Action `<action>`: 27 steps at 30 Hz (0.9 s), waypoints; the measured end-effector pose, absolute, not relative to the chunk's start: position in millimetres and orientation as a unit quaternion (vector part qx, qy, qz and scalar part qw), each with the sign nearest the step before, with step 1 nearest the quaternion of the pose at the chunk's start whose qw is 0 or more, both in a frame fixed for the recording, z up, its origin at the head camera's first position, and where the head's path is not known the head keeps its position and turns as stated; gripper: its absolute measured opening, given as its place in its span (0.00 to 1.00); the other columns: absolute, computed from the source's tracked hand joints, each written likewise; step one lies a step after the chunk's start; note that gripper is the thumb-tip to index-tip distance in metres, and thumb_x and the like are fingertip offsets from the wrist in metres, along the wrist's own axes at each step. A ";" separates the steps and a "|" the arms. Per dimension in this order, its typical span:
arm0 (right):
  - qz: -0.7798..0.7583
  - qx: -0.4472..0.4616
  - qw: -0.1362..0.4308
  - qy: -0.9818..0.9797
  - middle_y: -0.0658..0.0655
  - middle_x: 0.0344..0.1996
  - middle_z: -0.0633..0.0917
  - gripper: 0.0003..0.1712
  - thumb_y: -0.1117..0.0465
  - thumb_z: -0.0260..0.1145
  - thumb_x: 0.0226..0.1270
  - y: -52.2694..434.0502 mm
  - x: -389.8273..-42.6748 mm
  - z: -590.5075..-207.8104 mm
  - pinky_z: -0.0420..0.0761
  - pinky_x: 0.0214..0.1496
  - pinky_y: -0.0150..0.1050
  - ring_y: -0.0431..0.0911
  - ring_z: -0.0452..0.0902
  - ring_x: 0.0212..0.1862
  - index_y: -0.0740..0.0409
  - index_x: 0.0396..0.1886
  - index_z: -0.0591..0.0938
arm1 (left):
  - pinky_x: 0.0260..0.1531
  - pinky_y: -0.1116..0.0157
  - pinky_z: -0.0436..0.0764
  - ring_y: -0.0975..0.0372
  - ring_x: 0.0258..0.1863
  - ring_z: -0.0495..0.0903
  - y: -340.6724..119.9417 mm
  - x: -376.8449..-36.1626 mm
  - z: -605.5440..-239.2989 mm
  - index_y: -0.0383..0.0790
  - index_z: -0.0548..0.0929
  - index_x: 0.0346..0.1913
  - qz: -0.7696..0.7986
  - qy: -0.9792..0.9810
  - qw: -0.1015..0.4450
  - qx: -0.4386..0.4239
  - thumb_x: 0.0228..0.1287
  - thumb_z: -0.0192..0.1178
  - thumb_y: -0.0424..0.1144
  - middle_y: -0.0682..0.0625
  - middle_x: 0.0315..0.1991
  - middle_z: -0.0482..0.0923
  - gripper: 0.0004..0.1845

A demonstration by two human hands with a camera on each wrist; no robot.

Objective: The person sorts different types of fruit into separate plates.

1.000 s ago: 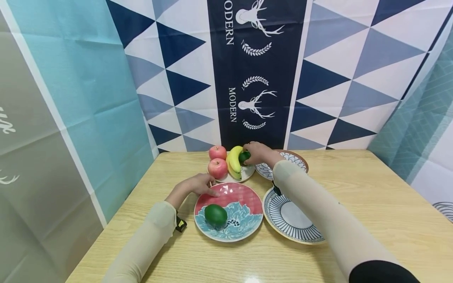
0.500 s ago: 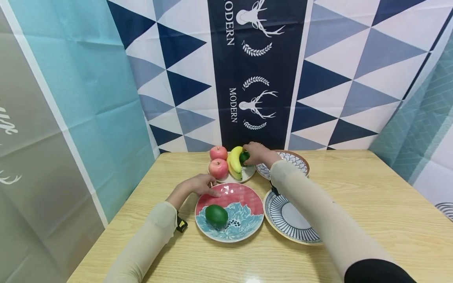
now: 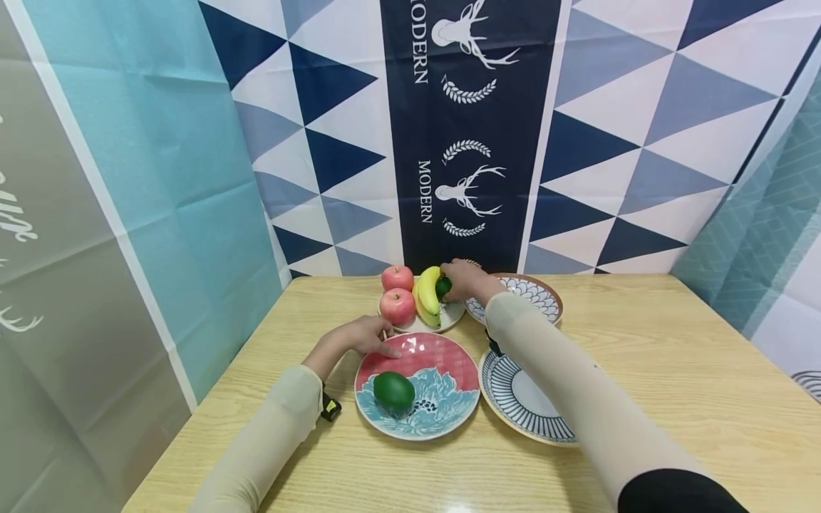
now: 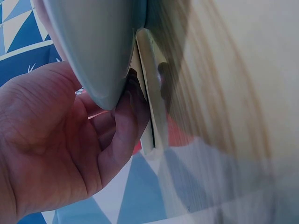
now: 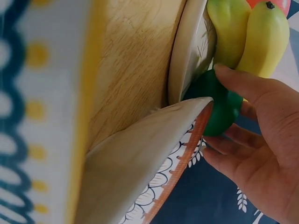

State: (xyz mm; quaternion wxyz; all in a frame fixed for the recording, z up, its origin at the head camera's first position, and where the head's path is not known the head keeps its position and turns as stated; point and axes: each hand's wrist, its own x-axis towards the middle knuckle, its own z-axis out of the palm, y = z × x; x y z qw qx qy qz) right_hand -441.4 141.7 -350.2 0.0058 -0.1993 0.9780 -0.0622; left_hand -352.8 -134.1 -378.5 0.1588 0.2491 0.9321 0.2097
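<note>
Our right hand (image 3: 467,278) grips a green fruit (image 3: 442,287) beside the bananas (image 3: 428,293).
Apples (image 3: 398,298) crowd that plate (image 3: 449,315); our left hand (image 3: 362,337), fingers straight, touches the red plate (image 3: 442,356).

On my feed I see two red apples (image 3: 397,306) and some bananas (image 3: 427,291) sharing a white plate (image 3: 451,314) at the back of the wooden table (image 3: 673,370). Just right of it sits a scale-patterned plate (image 3: 535,292) with a brown rim, and nearer me a striped plate (image 3: 513,388). Behind hangs a triangle-print backdrop (image 3: 468,128) with deer heads and the word MODERN
</note>
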 end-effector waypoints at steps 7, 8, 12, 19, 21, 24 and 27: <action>-0.047 -0.205 0.002 0.978 0.62 0.53 0.81 0.31 0.56 0.77 0.68 138.2 -440.7 -351.3 0.79 0.61 0.52 0.54 0.76 0.52 0.60 0.66 0.78 | 0.33 0.65 0.78 0.58 0.36 0.77 -133.8 -352.1 -380.3 0.42 0.80 0.42 0.213 0.931 0.158 0.251 0.65 0.76 0.48 0.49 0.36 0.79 0.17; -0.045 -0.206 0.002 0.977 0.62 0.53 0.81 0.31 0.56 0.77 0.68 137.9 -440.7 -351.5 0.79 0.61 0.52 0.54 0.76 0.52 0.60 0.66 0.78 | 0.33 0.65 0.77 0.58 0.36 0.77 -133.8 -352.1 -380.6 0.42 0.80 0.42 0.213 0.931 0.158 0.251 0.65 0.76 0.48 0.49 0.36 0.79 0.18; -0.044 -0.213 0.002 0.976 0.62 0.52 0.81 0.30 0.56 0.76 0.68 138.9 -440.6 -351.4 0.79 0.60 0.51 0.54 0.76 0.51 0.60 0.66 0.78 | 0.34 0.64 0.78 0.57 0.37 0.77 -133.7 -352.0 -380.7 0.42 0.80 0.42 0.214 0.931 0.164 0.246 0.65 0.76 0.49 0.48 0.37 0.79 0.18; -0.052 -0.218 0.004 0.975 0.61 0.52 0.80 0.30 0.58 0.75 0.68 140.1 -439.4 -345.1 0.79 0.59 0.52 0.54 0.75 0.51 0.59 0.67 0.78 | 0.39 0.63 0.81 0.56 0.40 0.78 -134.6 -355.6 -379.7 0.43 0.81 0.44 0.215 0.932 0.171 0.237 0.66 0.75 0.48 0.48 0.40 0.80 0.17; -0.053 -0.219 0.003 0.974 0.61 0.52 0.80 0.30 0.59 0.74 0.68 140.3 -439.2 -344.1 0.79 0.59 0.52 0.55 0.75 0.50 0.59 0.67 0.78 | 0.39 0.63 0.81 0.56 0.40 0.78 -134.3 -356.5 -379.6 0.43 0.81 0.44 0.213 0.932 0.171 0.238 0.66 0.75 0.48 0.48 0.40 0.80 0.17; -0.052 -0.221 0.000 0.974 0.61 0.52 0.79 0.29 0.60 0.74 0.68 140.7 -439.2 -343.1 0.79 0.58 0.52 0.55 0.75 0.50 0.58 0.67 0.78 | 0.38 0.63 0.80 0.57 0.39 0.78 -134.0 -357.0 -379.2 0.42 0.81 0.44 0.211 0.932 0.169 0.241 0.66 0.75 0.48 0.48 0.39 0.81 0.16; -0.045 -0.229 -0.004 0.972 0.62 0.53 0.78 0.29 0.61 0.73 0.68 141.8 -438.9 -343.1 0.79 0.59 0.52 0.55 0.75 0.50 0.59 0.67 0.77 | 0.36 0.64 0.80 0.57 0.39 0.78 -134.5 -356.8 -379.5 0.42 0.81 0.43 0.210 0.932 0.169 0.243 0.66 0.75 0.48 0.49 0.39 0.80 0.16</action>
